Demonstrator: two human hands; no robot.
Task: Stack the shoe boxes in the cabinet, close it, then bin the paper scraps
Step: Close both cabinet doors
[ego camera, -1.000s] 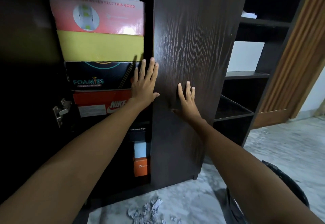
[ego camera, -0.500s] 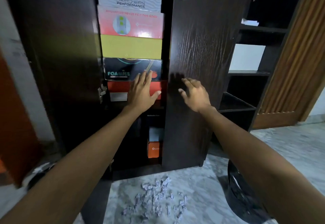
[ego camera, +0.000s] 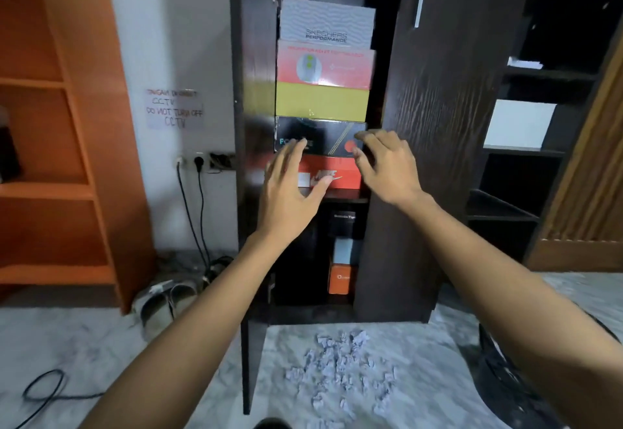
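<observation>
while the shoe boxes [ego camera: 324, 98] sit stacked in the cabinet [ego camera: 438, 145], both grips are released, holding nothing; the left door [ego camera: 254, 159] (edge-on, upright) is nearest the left hand [ego camera: 292, 189], at its 9 o'clock; the right hand [ego camera: 387, 165] is farther.

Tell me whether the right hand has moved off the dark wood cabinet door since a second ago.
Yes. The right hand has left the dark wood cabinet door and shifted left, now hovering open before the stacked shoe boxes.
</observation>
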